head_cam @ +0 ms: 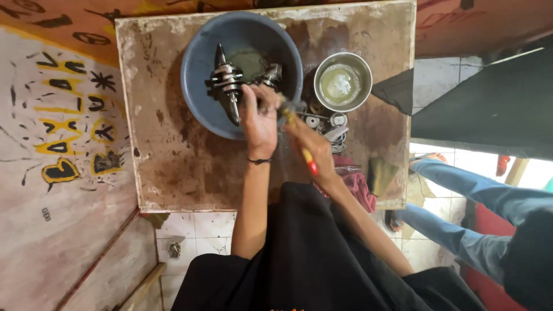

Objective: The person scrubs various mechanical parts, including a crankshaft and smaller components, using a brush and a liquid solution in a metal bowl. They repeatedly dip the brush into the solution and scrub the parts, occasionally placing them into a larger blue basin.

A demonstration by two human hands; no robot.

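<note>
At centre frame, left hand [259,124] reaching over the near rim of a blue-grey basin [199,95], fingers curled shut around a small metal part [271,75] at the basin's right side; exact shape of that part hard to make out. Just right of it, right hand [314,151] closed on a yellow-and-red brush handle [302,147], tip of the tool blurred and pointing up toward the left hand. Inside the basin, left of the hands, a steel crankshaft [226,83] lying with one tapered end toward the top of the frame, apart from both hands. Right of the basin, a round metal bowl [322,75] with pale liquid inside. Below that bowl, a cluster of small metal parts [328,124], just beside the right hand. Underneath everything, a stained, worn worktop [167,167]. At lower right, another person's legs in blue jeans [461,190], well apart from the worktop.
</note>
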